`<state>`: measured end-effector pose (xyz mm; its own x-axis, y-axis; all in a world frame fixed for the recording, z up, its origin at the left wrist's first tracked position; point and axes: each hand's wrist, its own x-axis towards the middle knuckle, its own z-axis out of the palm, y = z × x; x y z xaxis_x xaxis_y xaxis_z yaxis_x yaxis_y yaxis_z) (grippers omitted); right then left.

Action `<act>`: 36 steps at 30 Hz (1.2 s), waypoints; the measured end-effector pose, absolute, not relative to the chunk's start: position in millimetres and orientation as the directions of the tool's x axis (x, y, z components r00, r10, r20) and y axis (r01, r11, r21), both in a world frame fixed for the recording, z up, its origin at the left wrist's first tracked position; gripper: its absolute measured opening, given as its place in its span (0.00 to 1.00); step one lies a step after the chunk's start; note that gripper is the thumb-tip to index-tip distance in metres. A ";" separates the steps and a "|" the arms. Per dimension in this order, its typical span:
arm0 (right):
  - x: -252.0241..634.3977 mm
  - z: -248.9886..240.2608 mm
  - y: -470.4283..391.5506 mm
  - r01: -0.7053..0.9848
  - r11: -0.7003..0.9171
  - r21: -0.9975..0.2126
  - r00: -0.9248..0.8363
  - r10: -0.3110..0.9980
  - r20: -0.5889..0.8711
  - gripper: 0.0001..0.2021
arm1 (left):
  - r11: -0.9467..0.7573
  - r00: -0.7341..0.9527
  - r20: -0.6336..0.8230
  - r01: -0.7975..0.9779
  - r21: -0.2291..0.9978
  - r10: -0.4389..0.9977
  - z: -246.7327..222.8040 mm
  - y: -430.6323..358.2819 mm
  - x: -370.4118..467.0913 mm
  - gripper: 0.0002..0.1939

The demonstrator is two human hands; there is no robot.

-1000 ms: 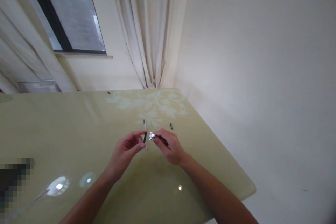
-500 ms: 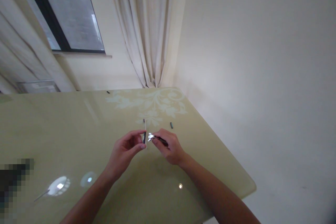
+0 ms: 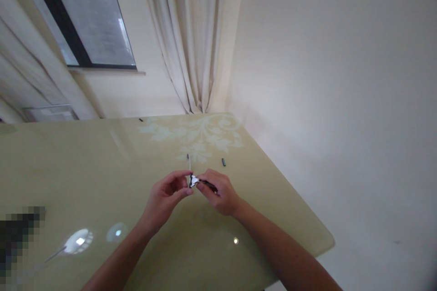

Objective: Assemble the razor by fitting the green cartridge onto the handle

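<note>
My left hand pinches a small dark strip, a razor cartridge, upright between thumb and fingertips. In my right hand is a razor handle with a dark grip and a shiny metal head. That head now meets the right side of the cartridge, though whether the two are locked together cannot be made out. Just beyond my fingers a thin pale stick with a dark tip lies on the table. Right of it rests a small dark cartridge.
The glossy greenish table has a rounded right corner. A tiny dark piece lies near its far edge. At the left edge is a pixelated dark object. Curtains, a window and a wall stand behind.
The gap between the metal head and the cartridge has closed. My left hand has shifted slightly right with the cartridge; my right hand has barely moved.
</note>
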<state>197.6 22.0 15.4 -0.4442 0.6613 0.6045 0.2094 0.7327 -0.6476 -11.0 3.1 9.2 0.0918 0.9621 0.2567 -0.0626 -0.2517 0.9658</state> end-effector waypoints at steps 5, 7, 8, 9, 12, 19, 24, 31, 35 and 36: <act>198.2 16.2 21.9 0.214 0.726 -0.654 -0.451 0.667 0.593 0.11 | -0.258 0.089 0.262 -0.060 0.964 0.961 10.1 1.4 -10.4 0.17; 198.6 16.4 21.8 0.217 0.717 -0.663 -0.460 0.674 0.579 0.12 | -0.271 0.090 0.275 -0.051 0.961 0.957 9.3 1.0 -10.9 0.16; 198.7 16.4 21.8 0.217 0.715 -0.665 -0.462 0.675 0.575 0.12 | -0.282 0.087 0.286 -0.046 0.958 0.954 8.7 1.0 -11.2 0.16; 198.7 16.3 21.7 0.217 0.716 -0.664 -0.462 0.674 0.576 0.12 | -0.294 0.083 0.296 -0.038 0.955 0.951 8.1 1.0 -11.5 0.16; 198.3 15.6 21.6 0.216 0.720 -0.659 -0.467 0.669 0.578 0.12 | -0.334 0.074 0.333 -0.008 0.943 0.940 6.5 1.2 -12.0 0.16; 198.4 17.1 21.7 0.208 0.726 -0.656 -0.502 0.654 0.565 0.12 | -0.405 0.054 0.402 0.086 0.910 0.914 7.4 0.5 -12.7 0.15; 199.6 18.7 21.5 0.213 0.731 -0.648 -0.521 0.646 0.558 0.13 | -0.416 0.054 0.413 0.146 0.897 0.909 8.2 -2.0 -14.8 0.15; 197.1 15.1 23.7 0.200 0.693 -0.693 -0.518 0.675 0.526 0.14 | -0.347 0.050 0.344 0.175 0.921 0.938 7.4 -1.6 -15.7 0.16; 195.1 17.2 24.8 0.182 0.627 -0.757 -0.494 0.724 0.481 0.16 | -0.286 0.074 0.278 0.143 0.947 0.958 6.8 -0.1 -15.8 0.17; 195.0 18.2 24.9 0.180 0.617 -0.766 -0.485 0.733 0.477 0.16 | -0.273 0.082 0.264 0.134 0.953 0.961 6.5 0.2 -16.0 0.17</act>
